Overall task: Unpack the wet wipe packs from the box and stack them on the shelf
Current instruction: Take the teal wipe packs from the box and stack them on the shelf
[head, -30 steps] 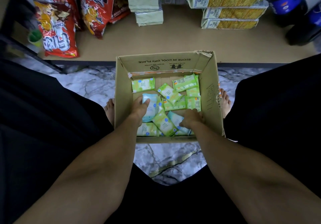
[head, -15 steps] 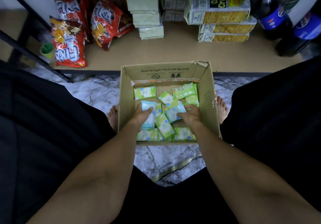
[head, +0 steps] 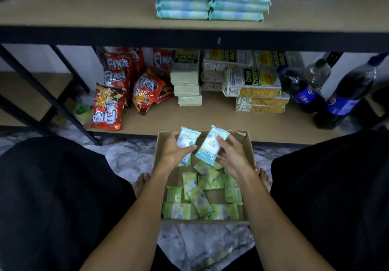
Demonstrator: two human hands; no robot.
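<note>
Both hands are up out of the box [head: 249, 151] now; a moment ago they were down among the packs. The left hand [head: 174, 155] grips one blue wipe pack [head: 186, 139] and the right hand [head: 232, 157] another [head: 210, 144], held just above the green packs [head: 200, 201]. They look bound for the blue stacks [head: 210, 1] on the upper shelf [head: 84, 7].

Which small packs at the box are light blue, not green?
Only the two held: left pack in left hand, right pack in right hand. The green packs lie in the box.

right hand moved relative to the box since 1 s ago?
Yes. The right hand has gone from the packs near the box front wall up toward its far wall, and now holds a blue pack.
</note>
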